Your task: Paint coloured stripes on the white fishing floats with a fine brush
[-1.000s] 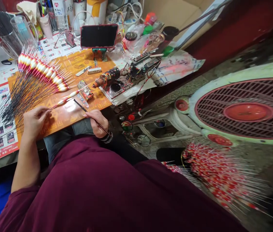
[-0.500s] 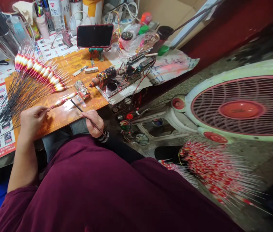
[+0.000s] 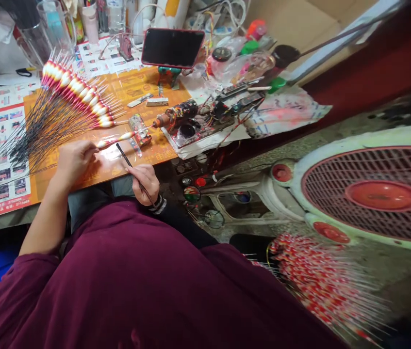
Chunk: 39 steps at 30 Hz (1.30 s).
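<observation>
My left hand [image 3: 76, 162] pinches the thin end of a red-and-white banded fishing float [image 3: 116, 140], which lies level above the orange mat [image 3: 143, 82]. Its far end points at a small paint-spattered rotary motor [image 3: 176, 116]. My right hand [image 3: 145, 183] grips a thin black paintbrush [image 3: 127, 157] near my lap, and the brush does not touch the float. Beyond my left hand, a fan of finished floats [image 3: 76, 89] with long black stems lies spread on the mat.
A phone on a green stand [image 3: 172, 47], glass jugs [image 3: 54, 24] and bottles crowd the back. Loose wiring on a circuit board [image 3: 227, 109] sits right of the motor. A large electric fan [image 3: 363, 194] and a bundle of floats [image 3: 318, 281] stand low at right.
The whole view has swung, shifting the table rightward in the picture. My right hand and brush have come closer to my left hand and the float.
</observation>
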Available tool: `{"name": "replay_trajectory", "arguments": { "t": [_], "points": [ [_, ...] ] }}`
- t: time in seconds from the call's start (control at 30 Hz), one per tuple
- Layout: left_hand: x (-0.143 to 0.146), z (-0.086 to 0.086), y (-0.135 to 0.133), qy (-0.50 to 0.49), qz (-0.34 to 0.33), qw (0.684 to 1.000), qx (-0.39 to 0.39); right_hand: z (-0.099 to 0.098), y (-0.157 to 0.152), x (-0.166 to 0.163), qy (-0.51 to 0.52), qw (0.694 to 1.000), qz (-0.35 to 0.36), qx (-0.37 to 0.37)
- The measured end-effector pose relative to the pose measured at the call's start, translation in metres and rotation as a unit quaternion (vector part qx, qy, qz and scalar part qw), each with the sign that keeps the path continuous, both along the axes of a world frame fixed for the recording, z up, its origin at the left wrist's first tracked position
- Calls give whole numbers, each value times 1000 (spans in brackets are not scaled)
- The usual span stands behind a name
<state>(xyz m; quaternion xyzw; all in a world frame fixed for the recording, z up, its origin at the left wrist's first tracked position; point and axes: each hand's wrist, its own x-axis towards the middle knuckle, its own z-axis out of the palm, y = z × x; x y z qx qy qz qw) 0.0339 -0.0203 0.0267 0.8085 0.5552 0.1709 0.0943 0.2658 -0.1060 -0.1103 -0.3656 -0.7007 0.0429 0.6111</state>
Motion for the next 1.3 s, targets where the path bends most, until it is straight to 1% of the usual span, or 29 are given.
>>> {"name": "replay_trajectory", "arguments": {
  "t": [0.07,0.2,0.37,0.5,0.57,0.7,0.9,1.17,1.3],
  "points": [
    [5,-2,0,-3,5,1000,-16,-3,-1,-1,-29,1000,0,-5],
    [5,-7,0,-6,6,1000,-25,-5,-5,-6,-54,998,8,19],
    [-1,-16,2,-25,-26,999,16,-4,-9,-11,-82,996,6,-20],
    [-4,-21,2,-35,-45,998,37,-5,-11,-12,-94,995,-8,-7],
    [-3,-21,2,-34,-49,997,41,-7,-11,-12,-99,995,-8,-11],
    [0,-22,3,-11,-50,997,54,-11,-12,-12,-115,992,-17,-42],
    [2,-25,4,2,-48,996,71,-4,-12,-13,-107,994,-19,3],
    [1,-23,2,-7,-49,997,59,-1,-13,-13,-119,993,-22,-11],
    [0,-22,2,-5,-49,997,62,2,-13,-14,-124,992,-29,-1]
  ]
}}
